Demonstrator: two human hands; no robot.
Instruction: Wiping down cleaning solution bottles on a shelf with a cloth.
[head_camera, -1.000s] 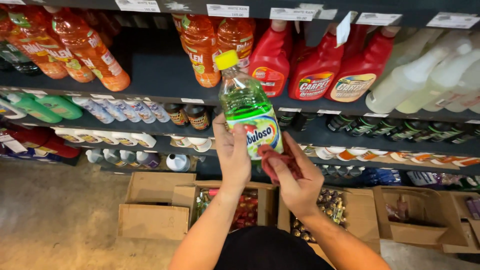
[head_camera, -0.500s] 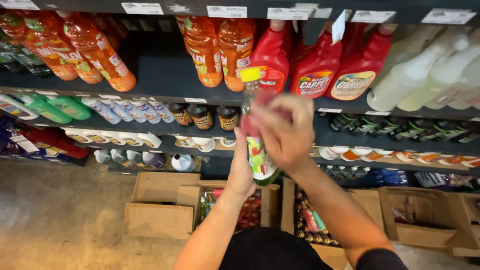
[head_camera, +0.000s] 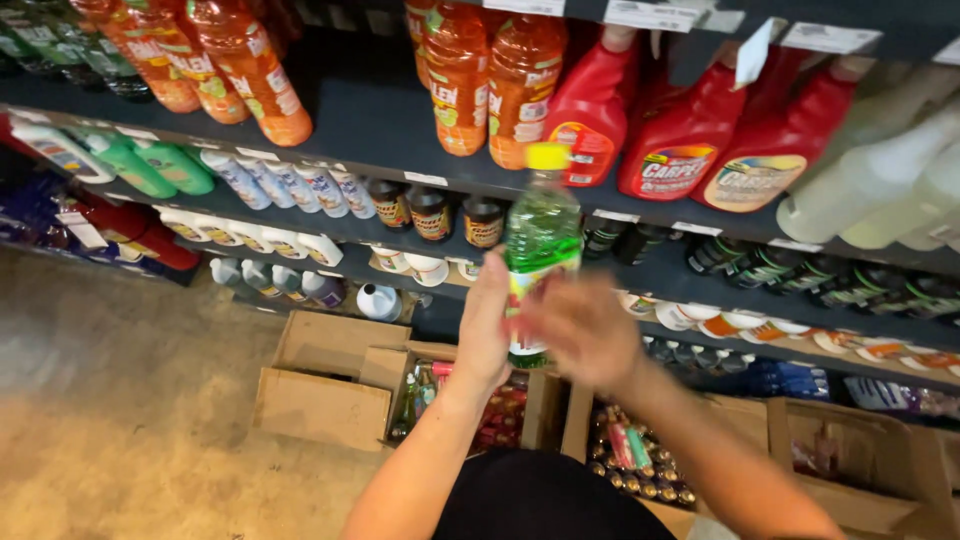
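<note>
Head view, looking down a stocked shop aisle. The left hand (head_camera: 487, 325) is wrapped around the lower body of a clear plastic bottle of green liquid with a yellow cap (head_camera: 541, 225), holding it upright in front of the dark shelving (head_camera: 380, 120), level with the row of small dark jars (head_camera: 432, 212) and below the orange plastic bottles (head_camera: 490, 80) and red plastic jugs (head_camera: 690, 135). The right hand (head_camera: 585, 328) lies over the bottle's label on the near side; motion blur leaves it unclear whether its fingers are closed on the bottle or merely resting against it. Open cardboard boxes (head_camera: 330, 380) holding more bottles stand on the concrete floor (head_camera: 120, 400) below. Handling note: the bottle is tall and full, so it is best kept steady by a firm grip low on the body, with the second hand guiding the front and the cap kept uppermost. Compared with the frame half a second earlier, the bottle now stands with its yellow cap up and its neck clear of the hands, whereas it was then largely covered by the right hand and sat lower; the camera has also drifted slightly.
</note>
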